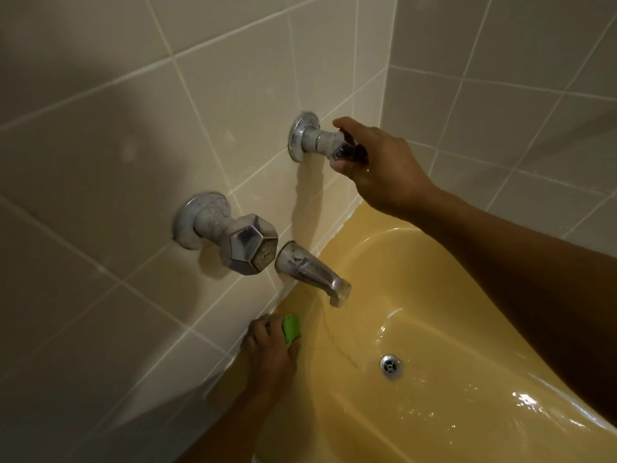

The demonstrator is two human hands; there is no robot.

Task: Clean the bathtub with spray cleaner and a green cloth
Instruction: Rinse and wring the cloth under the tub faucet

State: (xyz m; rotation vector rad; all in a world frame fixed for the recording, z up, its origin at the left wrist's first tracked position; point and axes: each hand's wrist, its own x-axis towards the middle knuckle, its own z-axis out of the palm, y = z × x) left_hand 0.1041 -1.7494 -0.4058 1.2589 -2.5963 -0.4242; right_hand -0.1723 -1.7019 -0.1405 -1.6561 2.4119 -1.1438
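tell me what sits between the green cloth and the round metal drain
Head view: only bare, wet, streaked yellow bathtub surface between the green cloth and round metal drain.

Head view: I see the right hand curled round the farther tap handle on the tiled wall, while the left hand holds a green cloth against the yellow bathtub where it meets the wall, just below the spout. The nearer tap handle stands just beside the spout, and I note water glinting round the drain.
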